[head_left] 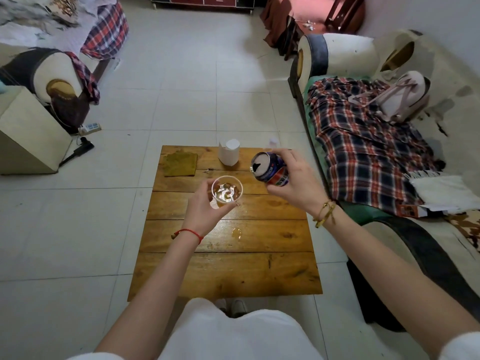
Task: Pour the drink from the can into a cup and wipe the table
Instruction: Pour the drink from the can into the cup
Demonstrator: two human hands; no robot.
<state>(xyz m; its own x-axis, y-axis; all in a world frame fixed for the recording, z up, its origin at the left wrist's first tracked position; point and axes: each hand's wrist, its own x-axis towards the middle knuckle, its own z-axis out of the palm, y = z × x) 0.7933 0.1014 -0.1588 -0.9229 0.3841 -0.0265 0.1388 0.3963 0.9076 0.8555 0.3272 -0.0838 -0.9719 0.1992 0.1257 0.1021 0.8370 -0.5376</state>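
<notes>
So the left hand [205, 211] has its fingers curled round a clear plastic cup [226, 189] with a bit of amber drink in the bottom, held above the middle of the small wooden plank table [226, 266]. The right hand [293, 183] grips a blue and red soda can [270, 168] just right of the cup, tipped over toward it, opened top facing the camera. There's a small puddle [237, 233] on the wood lower in the frame. An olive-brown folded cloth [180, 164] lies at the table's upper left corner, with a white paper roll [229, 154] standing to its right.
</notes>
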